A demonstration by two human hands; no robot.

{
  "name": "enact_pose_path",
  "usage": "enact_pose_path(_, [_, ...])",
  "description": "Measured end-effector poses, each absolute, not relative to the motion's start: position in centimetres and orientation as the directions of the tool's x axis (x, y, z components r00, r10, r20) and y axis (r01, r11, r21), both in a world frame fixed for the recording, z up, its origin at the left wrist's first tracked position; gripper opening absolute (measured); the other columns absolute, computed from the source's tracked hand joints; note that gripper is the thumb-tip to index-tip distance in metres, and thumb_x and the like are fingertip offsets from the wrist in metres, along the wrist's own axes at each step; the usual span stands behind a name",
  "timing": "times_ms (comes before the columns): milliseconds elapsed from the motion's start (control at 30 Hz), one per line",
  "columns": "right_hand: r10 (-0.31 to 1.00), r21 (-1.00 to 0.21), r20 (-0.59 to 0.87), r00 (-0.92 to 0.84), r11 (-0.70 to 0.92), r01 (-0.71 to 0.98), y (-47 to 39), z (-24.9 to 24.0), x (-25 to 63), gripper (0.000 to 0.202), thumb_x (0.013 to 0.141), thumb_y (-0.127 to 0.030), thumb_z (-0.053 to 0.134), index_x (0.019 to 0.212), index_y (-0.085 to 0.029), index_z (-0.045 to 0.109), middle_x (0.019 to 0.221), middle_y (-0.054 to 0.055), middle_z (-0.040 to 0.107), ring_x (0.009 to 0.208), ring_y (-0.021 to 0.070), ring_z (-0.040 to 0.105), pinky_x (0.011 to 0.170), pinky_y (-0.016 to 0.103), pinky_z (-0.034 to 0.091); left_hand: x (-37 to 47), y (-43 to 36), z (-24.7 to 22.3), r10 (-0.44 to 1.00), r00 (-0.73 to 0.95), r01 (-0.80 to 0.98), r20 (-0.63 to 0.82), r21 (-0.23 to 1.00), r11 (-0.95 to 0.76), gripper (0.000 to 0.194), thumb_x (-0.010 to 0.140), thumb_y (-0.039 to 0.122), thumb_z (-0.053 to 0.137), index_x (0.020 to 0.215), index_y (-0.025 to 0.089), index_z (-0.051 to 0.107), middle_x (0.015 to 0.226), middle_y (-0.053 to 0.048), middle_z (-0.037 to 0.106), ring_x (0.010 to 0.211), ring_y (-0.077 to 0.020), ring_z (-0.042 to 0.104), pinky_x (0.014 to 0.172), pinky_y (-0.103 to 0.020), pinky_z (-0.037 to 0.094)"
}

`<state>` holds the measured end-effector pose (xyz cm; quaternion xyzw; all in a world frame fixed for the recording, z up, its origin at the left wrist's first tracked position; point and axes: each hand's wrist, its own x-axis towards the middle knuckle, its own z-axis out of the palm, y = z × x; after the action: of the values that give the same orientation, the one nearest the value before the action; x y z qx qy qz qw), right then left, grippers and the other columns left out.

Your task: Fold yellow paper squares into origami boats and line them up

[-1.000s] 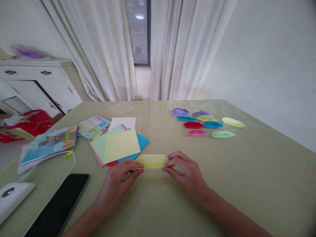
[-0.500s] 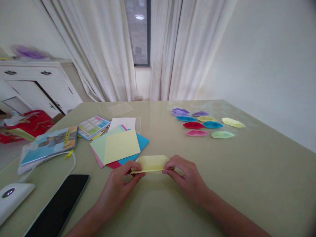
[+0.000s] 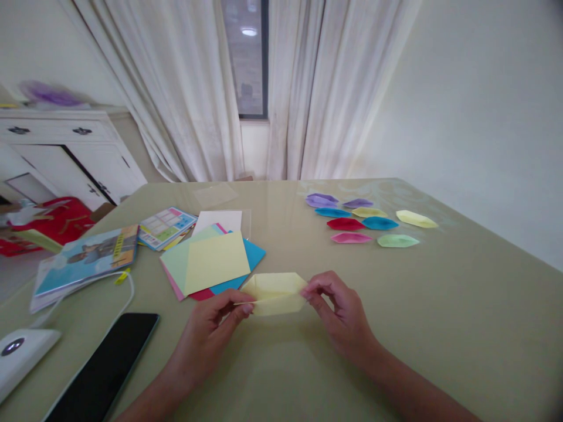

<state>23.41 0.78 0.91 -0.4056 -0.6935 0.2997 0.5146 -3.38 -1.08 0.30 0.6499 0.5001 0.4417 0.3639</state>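
A pale yellow folded paper boat [image 3: 277, 299] is held between my two hands just above the table, its middle spread so that the hollow between its sides shows. My left hand [image 3: 215, 328] pinches its left tip between thumb and fingers. The right tip is gripped by the thumb and fingers of my right hand [image 3: 341, 313]. Beyond my left hand lies a fanned stack of coloured paper sheets [image 3: 217, 262], yellow on top. Several finished-looking folded paper boats [image 3: 345, 224] in purple, blue, red, pink, green and yellow rest farther off to the right.
On the left, a black phone [image 3: 109, 357] lies beside a white device [image 3: 26, 357] with a white cable [image 3: 133, 287]. Books [image 3: 92, 258] and a printed card [image 3: 167, 227] sit farther back on the table [image 3: 440, 328]. Curtains [image 3: 185, 88] hang behind the far edge.
The yellow paper boat has opened wider, and its near side now shows below the fold. My right hand has shifted slightly right and up; both hands keep their pinch.
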Motion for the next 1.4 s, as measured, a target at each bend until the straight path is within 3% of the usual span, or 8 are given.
enact_pose_path(133, [0.830,-0.773,0.495,-0.255,0.555,0.308,1.0,1.5,23.5,0.012,0.096,-0.033,0.080,0.097,-0.022,0.075,0.086,0.002,0.076,0.074,0.0156,0.071,0.070,0.025,0.056,-3.4,-1.0,0.2,0.947,0.136,0.320,0.290,0.892,-0.319,0.016,0.097,0.033,0.070,0.090,0.023,0.080,0.080,0.000,0.078,0.072,-0.0155,0.073,0.065,-0.021,0.057])
enact_pose_path(333, [0.789,-0.724,0.541,-0.291,0.613,0.315,1.0,1.6,23.3,0.021,0.100,-0.037,0.074,0.086,-0.022,0.077,0.081,0.003,0.076,0.074,0.0168,0.072,0.071,0.027,0.057,-3.4,-1.0,-0.4,0.913,0.191,0.429,0.360,0.806,-0.408,0.004,0.093,0.029,0.078,0.093,0.026,0.080,0.091,0.000,0.080,0.084,-0.0173,0.076,0.078,-0.024,0.059])
enact_pose_path(600, [0.810,-0.716,0.510,-0.289,0.586,0.379,1.1,1.3,23.4,0.021,0.101,-0.036,0.073,0.086,-0.021,0.075,0.085,0.004,0.075,0.077,0.0178,0.072,0.072,0.027,0.056,-3.2,-1.0,-0.5,0.903,0.213,0.493,0.374,0.756,-0.430,0.016,0.101,0.031,0.066,0.095,0.026,0.079,0.092,-0.002,0.080,0.085,-0.0181,0.076,0.077,-0.025,0.060])
enact_pose_path(767, [0.778,-0.685,0.535,-0.328,0.627,0.370,1.1,1.0,23.5,0.019,0.102,-0.034,0.072,0.088,-0.021,0.073,0.087,0.004,0.074,0.083,0.0177,0.072,0.077,0.027,0.055,-3.0,-1.2,-1.0,0.928,0.214,0.459,0.304,0.808,-0.370,0.011,0.095,0.034,0.074,0.102,0.026,0.078,0.096,0.000,0.084,0.081,-0.0186,0.081,0.076,-0.025,0.064])
enact_pose_path(867, [0.773,-0.680,0.493,-0.399,0.629,0.377,0.9,1.0,23.5,0.019,0.101,-0.038,0.073,0.092,-0.021,0.073,0.094,0.005,0.075,0.087,0.0183,0.072,0.078,0.027,0.054,-3.1,-1.2,-1.1,0.901,0.228,0.472,0.370,0.767,-0.434,0.006,0.094,0.026,0.074,0.096,0.028,0.080,0.093,0.002,0.085,0.082,-0.0172,0.081,0.077,-0.023,0.063])
enact_pose_path(1000, [0.786,-0.672,0.416,-0.457,0.604,0.428,0.7,0.8,23.5,0.026,0.105,-0.042,0.067,0.092,-0.020,0.075,0.089,0.004,0.074,0.079,0.0165,0.070,0.071,0.025,0.051,-3.6,-1.0,-1.2,0.868,0.226,0.495,0.442,0.715,-0.493,0.015,0.093,0.020,0.072,0.098,0.031,0.081,0.095,0.005,0.086,0.085,-0.0148,0.082,0.079,-0.020,0.062])
enact_pose_path(1200, [0.801,-0.673,0.425,-0.423,0.591,0.444,0.9,0.3,23.7,0.030,0.104,-0.044,0.067,0.089,-0.019,0.076,0.084,0.003,0.072,0.075,0.0156,0.068,0.070,0.024,0.048,-3.7,-0.9,-1.1,0.849,0.243,0.507,0.469,0.685,-0.523,0.015,0.098,0.023,0.068,0.099,0.030,0.082,0.098,0.004,0.086,0.088,-0.0148,0.082,0.082,-0.020,0.062])
enact_pose_path(1400, [0.827,-0.676,0.370,-0.423,0.552,0.488,0.7,0.5,23.6,0.021,0.104,-0.034,0.070,0.090,-0.019,0.077,0.085,0.002,0.072,0.077,0.0156,0.068,0.071,0.024,0.047,-3.5,-1.1,-1.5,0.804,0.276,0.574,0.526,0.581,-0.577,0.018,0.103,0.025,0.062,0.104,0.028,0.080,0.101,0.001,0.085,0.090,-0.0156,0.082,0.083,-0.021,0.063])
